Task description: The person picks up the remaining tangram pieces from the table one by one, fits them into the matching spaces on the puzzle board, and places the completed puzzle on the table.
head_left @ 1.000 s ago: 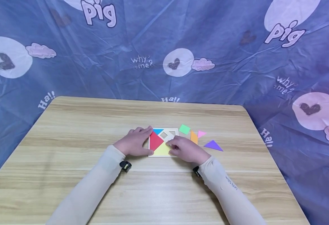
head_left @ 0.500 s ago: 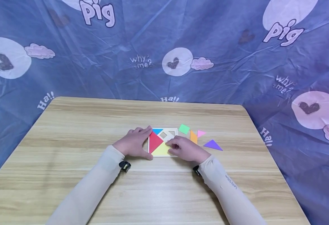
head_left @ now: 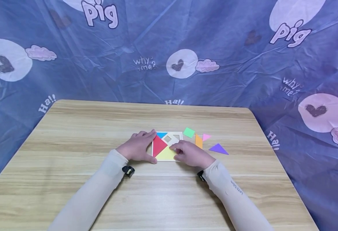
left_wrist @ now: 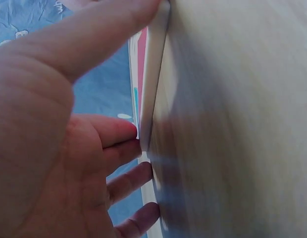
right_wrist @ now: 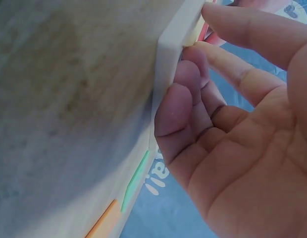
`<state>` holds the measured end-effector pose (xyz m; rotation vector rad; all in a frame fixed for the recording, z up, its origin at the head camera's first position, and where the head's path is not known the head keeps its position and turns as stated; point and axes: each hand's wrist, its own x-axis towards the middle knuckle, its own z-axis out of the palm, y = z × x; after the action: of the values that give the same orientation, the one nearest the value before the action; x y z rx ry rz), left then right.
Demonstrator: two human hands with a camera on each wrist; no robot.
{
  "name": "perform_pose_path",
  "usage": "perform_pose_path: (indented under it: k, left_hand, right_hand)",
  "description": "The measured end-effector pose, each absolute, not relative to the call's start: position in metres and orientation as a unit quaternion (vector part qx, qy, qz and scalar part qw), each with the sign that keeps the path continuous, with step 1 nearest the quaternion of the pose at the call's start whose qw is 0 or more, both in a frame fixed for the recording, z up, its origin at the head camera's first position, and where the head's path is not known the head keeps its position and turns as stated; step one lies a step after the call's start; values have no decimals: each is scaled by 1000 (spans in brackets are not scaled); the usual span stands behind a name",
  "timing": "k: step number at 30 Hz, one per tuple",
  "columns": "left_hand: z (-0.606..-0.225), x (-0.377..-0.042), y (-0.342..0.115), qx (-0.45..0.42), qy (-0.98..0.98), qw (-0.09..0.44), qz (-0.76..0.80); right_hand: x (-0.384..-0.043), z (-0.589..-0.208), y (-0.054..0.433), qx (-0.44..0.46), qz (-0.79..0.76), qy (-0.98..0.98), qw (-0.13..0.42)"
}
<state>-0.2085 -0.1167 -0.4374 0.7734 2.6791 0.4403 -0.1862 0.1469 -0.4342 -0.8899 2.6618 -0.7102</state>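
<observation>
A white tangram board (head_left: pixel 166 160) lies mid-table with a red triangle (head_left: pixel 158 146), a blue piece (head_left: pixel 161 134) and a yellow triangle (head_left: pixel 164 155) in it. Along its left side my left hand (head_left: pixel 138 146) holds the board between thumb and fingertips, near the two left corners. My right hand (head_left: pixel 192 154) is over the board's right part. Its index fingertip touches the yellow triangle near the middle, while the thumb is by the near right corner. In the right wrist view the other fingers (right_wrist: pixel 174 106) curl beside the board's edge. The hand hides part of the yellow triangle.
Right of the board lie a green square (head_left: pixel 189 132), an orange parallelogram (head_left: pixel 199 141), a small pink triangle (head_left: pixel 206 137) and a purple triangle (head_left: pixel 219 149). Bare recesses show in the board's far right part. A blue printed cloth (head_left: pixel 114 73) hangs behind the wooden table (head_left: pixel 157 195).
My left thumb has slid slightly toward me, from on the board to its near left corner. My right hand has hardly moved. The loose pieces stay where they were.
</observation>
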Motion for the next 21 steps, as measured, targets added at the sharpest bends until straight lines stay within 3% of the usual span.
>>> perform_pose_path:
  k: [21]
  left_hand:
    - [-440, -208, -119, 265, 935, 153, 178]
  right_hand:
    - [-189, -436, 149, -300, -279, 900, 150]
